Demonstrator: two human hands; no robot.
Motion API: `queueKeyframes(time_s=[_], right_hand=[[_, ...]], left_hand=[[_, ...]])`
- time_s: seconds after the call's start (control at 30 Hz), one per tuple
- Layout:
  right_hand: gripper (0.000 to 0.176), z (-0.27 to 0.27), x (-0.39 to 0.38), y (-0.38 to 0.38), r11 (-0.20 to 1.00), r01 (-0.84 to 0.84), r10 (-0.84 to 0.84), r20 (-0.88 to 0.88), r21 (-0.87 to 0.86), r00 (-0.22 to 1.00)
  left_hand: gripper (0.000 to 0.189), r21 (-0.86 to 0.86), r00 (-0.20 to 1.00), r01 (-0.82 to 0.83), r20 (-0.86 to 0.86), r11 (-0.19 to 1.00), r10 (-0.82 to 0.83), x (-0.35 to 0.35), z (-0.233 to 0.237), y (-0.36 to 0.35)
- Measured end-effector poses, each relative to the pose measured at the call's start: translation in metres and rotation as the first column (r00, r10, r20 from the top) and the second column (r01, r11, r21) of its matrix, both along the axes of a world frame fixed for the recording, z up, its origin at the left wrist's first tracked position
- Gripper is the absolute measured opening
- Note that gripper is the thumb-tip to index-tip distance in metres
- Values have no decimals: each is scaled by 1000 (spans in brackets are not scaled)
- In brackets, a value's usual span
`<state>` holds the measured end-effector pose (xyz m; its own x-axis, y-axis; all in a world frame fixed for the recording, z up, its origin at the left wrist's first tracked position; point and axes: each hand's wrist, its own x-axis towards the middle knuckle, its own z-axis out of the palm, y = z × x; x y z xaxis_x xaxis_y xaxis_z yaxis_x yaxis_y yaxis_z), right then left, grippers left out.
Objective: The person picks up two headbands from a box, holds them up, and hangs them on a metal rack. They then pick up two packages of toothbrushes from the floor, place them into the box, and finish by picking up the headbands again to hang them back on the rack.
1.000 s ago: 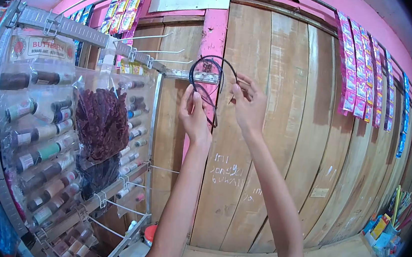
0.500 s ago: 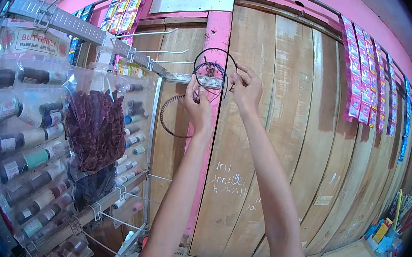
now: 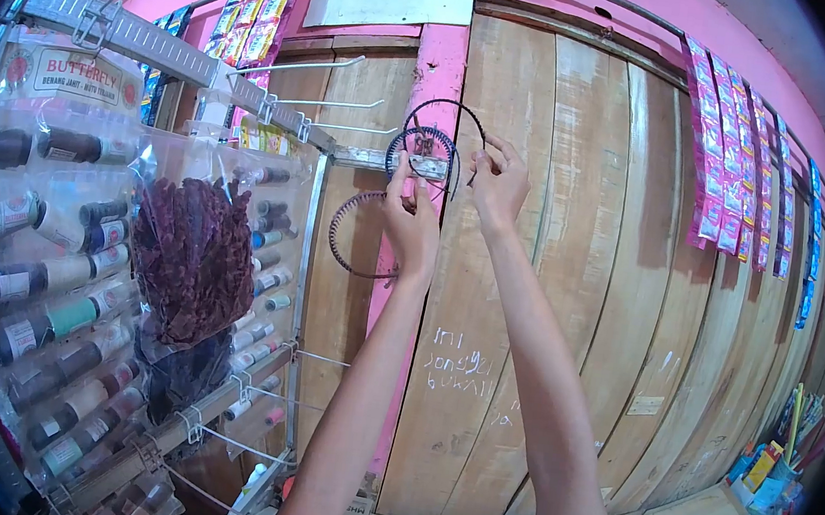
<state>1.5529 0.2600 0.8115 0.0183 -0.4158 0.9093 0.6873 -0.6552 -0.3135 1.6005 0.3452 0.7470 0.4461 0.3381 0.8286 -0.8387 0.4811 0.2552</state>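
Pinching the headband (image 3: 446,103) now, you've got it up high against the pink post (image 3: 440,59), just right of the rack (image 3: 153,44). It stands upright as an arch: the curve is on top, the open side faces down and both ends point at the floor. Your right hand (image 3: 501,181) has thumb and fingertips nipped on its right end. Your left hand (image 3: 414,228) is just below and left, fingers pressed together where the bands bunch up, and you can't tell which band they grip.

A toothed band (image 3: 415,140) sits inside the arch, curled the same way, half lost against the metal bracket behind it. A lower band (image 3: 337,240) hangs left of your left wrist, its curve bulging left and its ends running in behind your hand, hidden there.

Bare hooks (image 3: 322,65) jut out from the rack above. Bagged spools (image 3: 75,313) fill the rack, blurred at the edge. Sachets (image 3: 713,169) dangle over the planks (image 3: 572,274) on your right, print unreadable.
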Motion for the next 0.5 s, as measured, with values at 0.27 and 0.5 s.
queueKeyframes(time_s=[0.27,0.5], right_hand=[[44,1,5,-8,972,53,-103,-213,-231,972],[70,-8,45,-24,931,-8,-131,-352,-366,927]], left_hand=[[51,-18,991,94,-98,995,-95,14,3,-3],[56,140,944,281,-217,949,-247,29,-1,6]])
